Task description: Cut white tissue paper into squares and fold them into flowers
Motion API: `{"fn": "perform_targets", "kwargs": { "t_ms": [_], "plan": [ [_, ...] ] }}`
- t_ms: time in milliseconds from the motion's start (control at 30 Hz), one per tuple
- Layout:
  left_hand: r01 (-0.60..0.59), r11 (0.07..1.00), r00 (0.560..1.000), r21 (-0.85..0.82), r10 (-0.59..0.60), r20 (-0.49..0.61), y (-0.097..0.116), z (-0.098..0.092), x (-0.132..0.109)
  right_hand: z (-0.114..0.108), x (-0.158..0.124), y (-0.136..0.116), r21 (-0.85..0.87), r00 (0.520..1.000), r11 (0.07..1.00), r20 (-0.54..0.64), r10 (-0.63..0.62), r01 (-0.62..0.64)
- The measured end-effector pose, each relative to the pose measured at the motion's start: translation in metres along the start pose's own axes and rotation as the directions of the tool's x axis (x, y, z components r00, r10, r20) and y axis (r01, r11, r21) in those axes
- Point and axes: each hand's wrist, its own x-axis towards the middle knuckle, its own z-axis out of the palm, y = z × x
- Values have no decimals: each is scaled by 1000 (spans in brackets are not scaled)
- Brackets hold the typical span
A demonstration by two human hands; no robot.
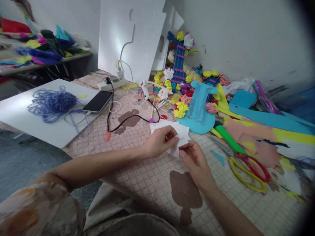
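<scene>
Together, left hand and right hand pinch one white paper piece.

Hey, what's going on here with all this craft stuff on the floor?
A person holds a small white sheet in both hands: the left hand grips its left side and the right hand pinches its lower edge. Red and yellow scissors lie untouched to the right. A light blue guitar-shaped cutout lies just beyond the sheet, and a phone rests on a white board.
</scene>
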Motion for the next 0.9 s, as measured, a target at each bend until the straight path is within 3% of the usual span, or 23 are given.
{"fn": "perform_targets", "kwargs": {
  "t_ms": [67, 167, 333, 433, 533, 700, 800, 900],
  "plan": [
    [-61, 997, 998, 38, 60, 21, 5, 1, -4, -1, 2, 2, 160, 998, 985, -7, 62, -60],
    [-93, 995, 995, 32, 92, 38, 10, 4, -8, -4, 4, 4, 187, 988, 972, -37, 150, -141],
    [89, 966, 994, -244, -100, -34, 5, 3, 0, -9, 4, 6, 168, 980, 979, -140, 141, -117],
    [188, 915, 980, -357, -196, 14, 2, 1, 4, -12, 4, 5, 85, 979, 994, -188, 78, -63],
    [152, 941, 988, -303, -149, 34, 5, 0, 2, -13, 3, 1, -46, 986, 998, -162, 39, -47],
    [25, 997, 999, -77, -23, 23, 10, 1, -4, -9, 0, -5, -249, 992, 967, -103, -78, 50],
    [71, 994, 997, -88, -73, -17, 6, 0, 0, -8, -1, -4, -254, 989, 967, -131, -72, 37],
    [182, 954, 982, -238, -189, -7, 0, -2, 5, -10, 0, 0, -186, 982, 982, -185, -28, -8]
  ]
}}
